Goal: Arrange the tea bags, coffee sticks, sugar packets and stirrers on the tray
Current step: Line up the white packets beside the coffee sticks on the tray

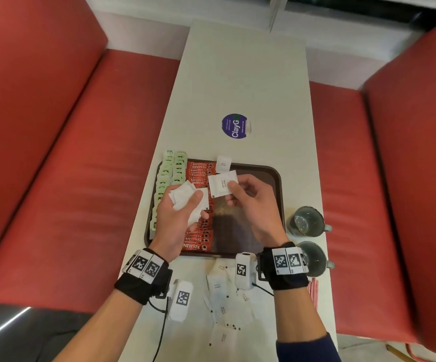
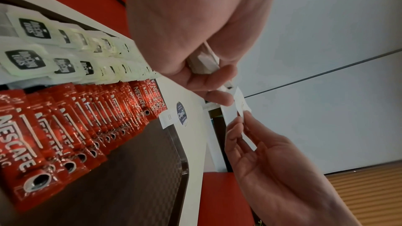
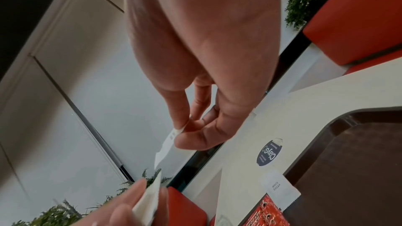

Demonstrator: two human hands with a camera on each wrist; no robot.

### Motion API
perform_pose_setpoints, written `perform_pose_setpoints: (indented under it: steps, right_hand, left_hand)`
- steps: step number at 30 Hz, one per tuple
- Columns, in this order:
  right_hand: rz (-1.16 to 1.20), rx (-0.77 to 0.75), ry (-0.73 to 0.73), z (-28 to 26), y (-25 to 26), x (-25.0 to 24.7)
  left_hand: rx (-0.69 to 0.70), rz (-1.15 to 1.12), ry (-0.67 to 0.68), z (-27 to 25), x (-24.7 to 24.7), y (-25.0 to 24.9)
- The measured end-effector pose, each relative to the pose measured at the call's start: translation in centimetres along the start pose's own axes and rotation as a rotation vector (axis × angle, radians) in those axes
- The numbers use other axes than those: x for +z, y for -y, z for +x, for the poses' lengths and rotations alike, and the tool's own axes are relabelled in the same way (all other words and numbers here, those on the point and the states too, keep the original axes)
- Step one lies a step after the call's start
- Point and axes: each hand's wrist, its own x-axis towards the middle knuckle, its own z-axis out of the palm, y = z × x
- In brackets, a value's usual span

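Observation:
A dark brown tray lies on the white table. Green tea bags fill its left edge in two rows, and red coffee sticks lie in a column beside them. One white sugar packet rests on the tray's far rim. My left hand holds a bunch of sugar packets above the coffee sticks. My right hand pinches a single sugar packet over the tray's middle, close to the left hand. Red-and-white stirrers lie at the table's right edge.
Several loose sugar packets lie on the table in front of the tray, between my wrists. Two grey cups stand to the right of the tray. A round blue sticker is on the table beyond it. Red benches flank the table.

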Motion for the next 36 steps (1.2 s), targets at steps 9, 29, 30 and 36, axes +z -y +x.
perform_pose_setpoints:
  steps: [9, 29, 30, 36]
  right_hand:
    - [-0.266, -0.097, -0.029, -0.1, -0.3, 0.4]
    - [-0.765, -0.076, -0.113, 9.1, -2.1, -6.0]
    - [-0.814, -0.055, -0.118, 10.6, -2.5, -6.2]
    - [-0.977, 0.037, -0.064, 17.6, -4.8, -5.7]
  left_hand:
    - [0.066, 0.076, 0.028, 0.3, 1.0, -0.6]
    - [-0.034, 0.036, 0.004, 0.8, -0.6, 0.8]
    - [-0.04, 0.034, -0.007, 0.8, -0.8, 0.8]
    - [-0.072, 0.025, -0.049, 0.8, -1.7, 1.2]
